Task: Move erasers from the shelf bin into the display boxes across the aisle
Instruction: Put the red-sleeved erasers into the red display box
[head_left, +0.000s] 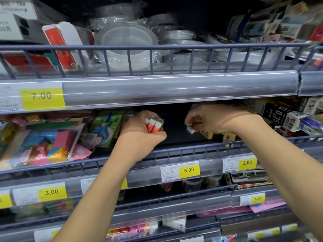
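Both hands (139, 130) (206, 119) grip erasers (153, 125) over shelf (174, 135).

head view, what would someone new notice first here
Both hands reach into the dark middle shelf: the left hand grips a bundle of red-and-white erasers, and the right hand pinches a single eraser beside it. Bright yellow price tags stand out along the shelf rails, the biggest a 7.00 tag at upper left.

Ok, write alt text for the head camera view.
Both hands reach into a store shelf: the left hand grips a bundle of red-and-white erasers, the right hand pinches a single eraser. Yellow price tags line the shelf edges.
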A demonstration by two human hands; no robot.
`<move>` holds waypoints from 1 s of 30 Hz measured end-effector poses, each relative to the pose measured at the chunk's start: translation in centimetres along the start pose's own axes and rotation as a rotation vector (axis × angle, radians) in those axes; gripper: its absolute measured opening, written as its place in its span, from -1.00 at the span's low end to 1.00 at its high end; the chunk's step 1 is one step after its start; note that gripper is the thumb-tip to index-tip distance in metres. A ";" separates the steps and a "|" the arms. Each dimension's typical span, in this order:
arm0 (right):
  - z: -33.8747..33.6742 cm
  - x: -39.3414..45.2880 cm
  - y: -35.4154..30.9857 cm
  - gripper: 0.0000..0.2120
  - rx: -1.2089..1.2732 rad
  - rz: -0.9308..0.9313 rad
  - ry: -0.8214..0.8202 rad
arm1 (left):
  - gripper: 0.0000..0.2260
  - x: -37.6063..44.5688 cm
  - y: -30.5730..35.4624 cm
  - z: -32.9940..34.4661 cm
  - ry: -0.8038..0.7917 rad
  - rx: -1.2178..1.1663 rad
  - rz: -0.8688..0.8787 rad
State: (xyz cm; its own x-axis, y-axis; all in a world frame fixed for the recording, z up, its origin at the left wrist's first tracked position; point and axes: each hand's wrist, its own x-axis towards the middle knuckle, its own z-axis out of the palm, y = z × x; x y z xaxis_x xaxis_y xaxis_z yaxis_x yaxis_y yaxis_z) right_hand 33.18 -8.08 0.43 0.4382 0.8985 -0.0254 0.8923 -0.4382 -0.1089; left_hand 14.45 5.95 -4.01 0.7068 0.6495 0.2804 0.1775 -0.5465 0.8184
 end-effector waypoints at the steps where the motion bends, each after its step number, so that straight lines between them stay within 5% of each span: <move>1: 0.1 0.2 0.0 -0.77 -0.048 -0.013 -0.025 | -0.76 0.0 0.0 0.0 0.003 0.001 -0.002; 7: 0.6 1.1 -1.0 -0.77 -0.389 -0.059 -0.071 | -0.76 0.1 0.0 0.0 0.016 -0.020 -0.025; 11: 0.8 1.7 -0.9 -0.78 -0.371 -0.082 -0.030 | -0.75 -0.1 0.0 -0.2 0.008 -0.034 -0.021; 22: 2.5 -0.4 -2.9 -0.83 0.971 -0.135 0.327 | -0.73 -0.7 -0.1 -0.5 0.066 -0.214 0.062; 30: 4.2 -6.4 -4.8 -0.78 1.363 -0.300 0.454 | -0.82 -4.5 -0.4 -2.1 0.022 -0.422 0.185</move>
State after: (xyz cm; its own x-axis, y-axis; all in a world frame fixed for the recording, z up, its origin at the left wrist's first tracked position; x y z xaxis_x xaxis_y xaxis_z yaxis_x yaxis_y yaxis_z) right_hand 25.65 -11.66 -3.10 0.4847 0.7520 0.4468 0.2763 0.3530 -0.8939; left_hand 9.72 4.33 -4.51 0.6850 0.5749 0.4475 -0.2479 -0.3937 0.8852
